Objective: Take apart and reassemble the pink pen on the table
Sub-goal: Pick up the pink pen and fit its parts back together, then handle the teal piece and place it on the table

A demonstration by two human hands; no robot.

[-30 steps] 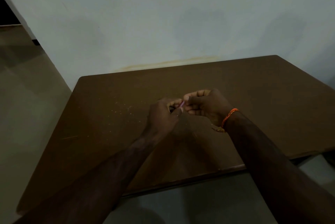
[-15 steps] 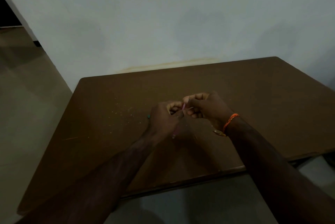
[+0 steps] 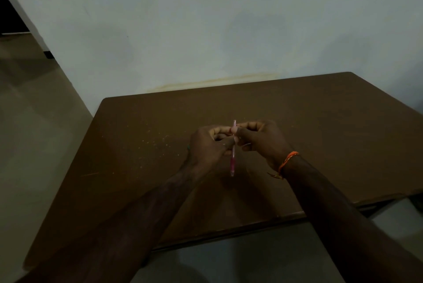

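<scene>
- Left hand (image 3: 209, 145) and right hand (image 3: 258, 139) both pinch the upright pen (image 3: 233, 156) above the counter (image 3: 320, 122).
- Brown counter against a pale wall (image 3: 206, 19).

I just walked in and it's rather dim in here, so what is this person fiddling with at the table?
A person is working on a pink pen, held upright over a brown table. The left hand grips it around the middle, while the right hand, the one with an orange wristband, pinches it near the top. Whether any part has come off is too dark to tell.
</scene>
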